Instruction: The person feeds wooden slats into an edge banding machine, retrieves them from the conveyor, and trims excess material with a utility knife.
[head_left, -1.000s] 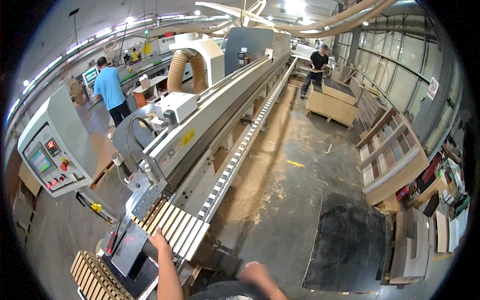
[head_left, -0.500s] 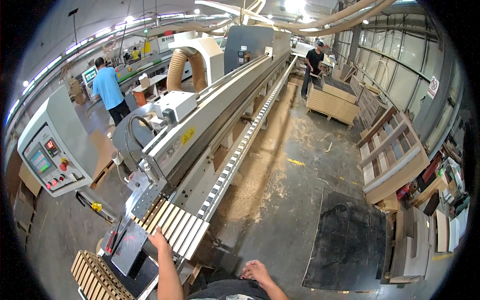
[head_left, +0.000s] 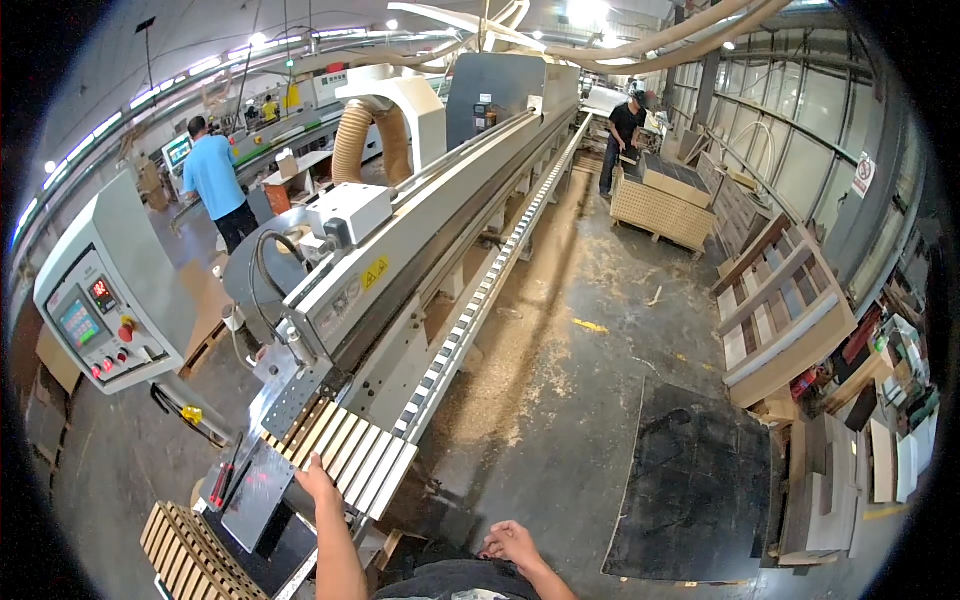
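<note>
A row of pale wooden strips (head_left: 345, 450) lies side by side on the metal end of a long edge-working machine (head_left: 400, 250). At their near ends is my left hand (head_left: 318, 482), closed on a strip, with a digit up over the edge and the other fingers largely hidden. My right hand (head_left: 512, 545) hangs by my waist, away from the machine; its fingers are curled in, and whatever they may hold is hidden. Left of my forearm, a stack of slatted wooden strips (head_left: 190, 555) leans at the lower edge. Red-handled tools (head_left: 222, 484) lie on the metal plate (head_left: 262, 500).
A control panel (head_left: 95, 325) with a screen stands at left. A dark mat (head_left: 690, 490) covers floor at right, near leaning boards (head_left: 785, 310). Sawdust (head_left: 520, 370) lies along the machine. A person in blue (head_left: 212, 180) and another in black (head_left: 625, 130) work farther off.
The person in black has bent slightly forward over the stacked panels. My hands and the strips stay practically where they were; the view has shifted a little.
</note>
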